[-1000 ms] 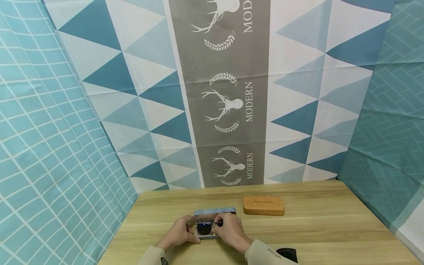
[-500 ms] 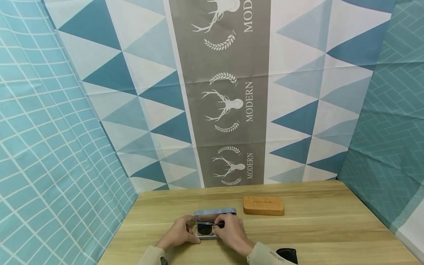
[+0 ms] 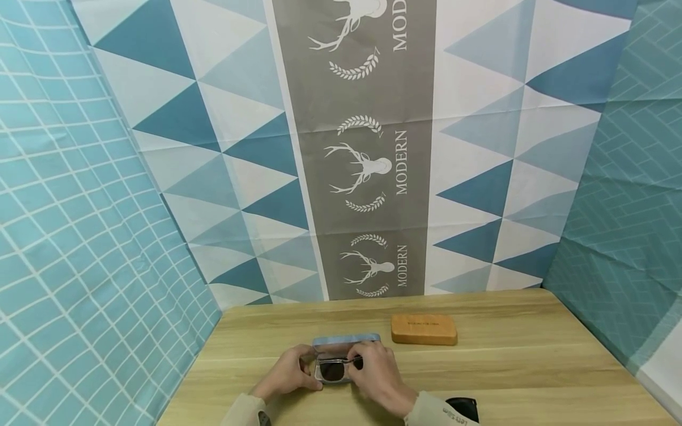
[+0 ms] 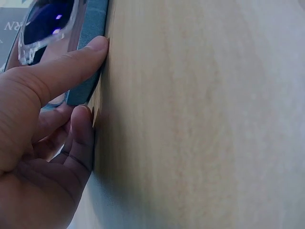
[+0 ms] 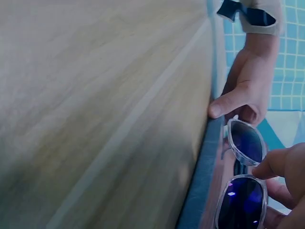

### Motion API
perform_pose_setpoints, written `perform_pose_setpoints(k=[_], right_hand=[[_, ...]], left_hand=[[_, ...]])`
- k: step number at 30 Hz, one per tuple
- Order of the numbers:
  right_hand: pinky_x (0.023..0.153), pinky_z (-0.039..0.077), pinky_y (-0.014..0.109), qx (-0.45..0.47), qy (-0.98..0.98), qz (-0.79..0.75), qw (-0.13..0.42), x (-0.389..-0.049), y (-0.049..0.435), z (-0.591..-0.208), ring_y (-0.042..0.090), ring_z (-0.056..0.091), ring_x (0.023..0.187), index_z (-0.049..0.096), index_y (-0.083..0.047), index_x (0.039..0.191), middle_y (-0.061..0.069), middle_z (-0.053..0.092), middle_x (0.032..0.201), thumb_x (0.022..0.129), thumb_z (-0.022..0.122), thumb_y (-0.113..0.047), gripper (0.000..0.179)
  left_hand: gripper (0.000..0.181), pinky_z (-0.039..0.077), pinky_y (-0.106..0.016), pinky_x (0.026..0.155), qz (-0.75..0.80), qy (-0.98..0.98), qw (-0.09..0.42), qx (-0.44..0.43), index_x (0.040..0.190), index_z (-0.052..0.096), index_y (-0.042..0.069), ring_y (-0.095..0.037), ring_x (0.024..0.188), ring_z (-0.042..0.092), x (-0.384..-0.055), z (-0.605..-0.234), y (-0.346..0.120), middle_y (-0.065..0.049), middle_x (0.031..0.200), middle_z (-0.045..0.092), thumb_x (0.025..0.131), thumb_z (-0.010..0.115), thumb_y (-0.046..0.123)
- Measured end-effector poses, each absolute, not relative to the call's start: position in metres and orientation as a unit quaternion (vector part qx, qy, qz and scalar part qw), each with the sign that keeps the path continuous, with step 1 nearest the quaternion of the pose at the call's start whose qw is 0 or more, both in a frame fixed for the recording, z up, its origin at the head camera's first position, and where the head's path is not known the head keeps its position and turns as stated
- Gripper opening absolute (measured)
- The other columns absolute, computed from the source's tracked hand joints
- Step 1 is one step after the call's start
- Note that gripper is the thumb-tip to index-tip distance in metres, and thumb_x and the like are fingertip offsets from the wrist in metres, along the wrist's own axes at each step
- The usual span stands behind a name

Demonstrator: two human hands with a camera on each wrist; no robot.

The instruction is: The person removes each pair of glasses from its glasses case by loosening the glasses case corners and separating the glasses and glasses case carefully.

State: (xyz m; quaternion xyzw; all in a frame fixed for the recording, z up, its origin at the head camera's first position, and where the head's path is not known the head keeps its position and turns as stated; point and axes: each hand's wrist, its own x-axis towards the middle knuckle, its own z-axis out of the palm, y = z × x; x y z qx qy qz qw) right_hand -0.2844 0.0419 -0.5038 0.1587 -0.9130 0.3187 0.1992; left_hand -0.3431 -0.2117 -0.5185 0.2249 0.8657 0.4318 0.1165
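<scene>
A blue glasses case [image 3: 345, 339] lies open on the table, its lid raised at the back. My left hand [image 3: 289, 373] grips the case's left end, thumb along the front edge; the left wrist view shows the fingers curled behind the corner. Clear-framed sunglasses [image 3: 332, 371] with dark lenses are over the open case. My right hand [image 3: 377, 376] pinches them at the bridge, as the right wrist view shows, with finger and thumb between the two lenses [image 5: 247, 140]. In the head view that hand hides part of the right lens.
An orange-brown glasses case [image 3: 424, 329], shut, lies behind and to the right on the wooden table [image 3: 511, 355]. A black object [image 3: 462, 408] sits at the front, partly covered by the right sleeve [image 3: 437, 411]. Patterned sheets [image 3: 367, 177] hang behind the table.
The sunglasses have shifted slightly down and right and tilted, so their lenses look browner. My right hand and sleeve have moved a little to the right. My left hand stays in place.
</scene>
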Motion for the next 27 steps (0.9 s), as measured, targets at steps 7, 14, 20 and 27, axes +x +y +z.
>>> perform_pose_setpoints(k=[7, 14, 20, 27], right_hand=[[0.068, 0.05, 0.03, 0.177, -0.904, 0.365, 0.132, -0.277, 0.049, -0.496, 0.003, 0.06, 0.076, 0.073, -0.022, 0.083, -0.01, 0.072, 0.088, 0.076, 0.081, -0.016, 0.013], [0.063, 0.048, 0.02, 0.21, -0.89, 0.399, 0.064, -0.264, 0.05, -0.494, -0.005, 0.054, 0.069, 0.07, -0.022, 0.078, -0.013, 0.068, 0.078, 0.076, 0.078, -0.009, 0.015], [0.058, 0.047, 0.019, 0.23, -0.873, 0.429, 0.001, -0.258, 0.049, -0.493, -0.004, 0.053, 0.062, 0.07, -0.02, 0.075, -0.017, 0.064, 0.072, 0.08, 0.079, -0.008, 0.015], [0.051, 0.041, 0.021, 0.219, -0.859, 0.454, -0.089, -0.251, 0.048, -0.495, 0.001, 0.05, 0.055, 0.072, -0.019, 0.079, -0.016, 0.064, 0.076, 0.081, 0.074, -0.008, 0.012]], left_hand=[[0.07, 0.048, -0.023, 0.056, 0.429, 0.865, 0.102, 0.238, 0.13, 0.061, -0.008, -0.009, 0.069, 0.057, -0.344, -0.52, -0.212, -0.009, 0.095, 0.064, 0.07, 0.094, 0.007], [0.064, 0.048, -0.021, 0.056, 0.43, 0.862, 0.098, 0.248, 0.128, 0.061, -0.009, -0.006, 0.066, 0.056, -0.343, -0.52, -0.212, -0.009, 0.087, 0.064, 0.071, 0.089, 0.0], [0.066, 0.047, -0.022, 0.055, 0.432, 0.864, 0.104, 0.237, 0.128, 0.062, -0.007, -0.007, 0.066, 0.056, -0.343, -0.519, -0.211, -0.011, 0.093, 0.063, 0.071, 0.093, 0.008], [0.067, 0.047, -0.022, 0.055, 0.435, 0.863, 0.11, 0.232, 0.13, 0.063, -0.005, -0.009, 0.067, 0.055, -0.343, -0.518, -0.21, -0.011, 0.096, 0.062, 0.072, 0.094, 0.01]])
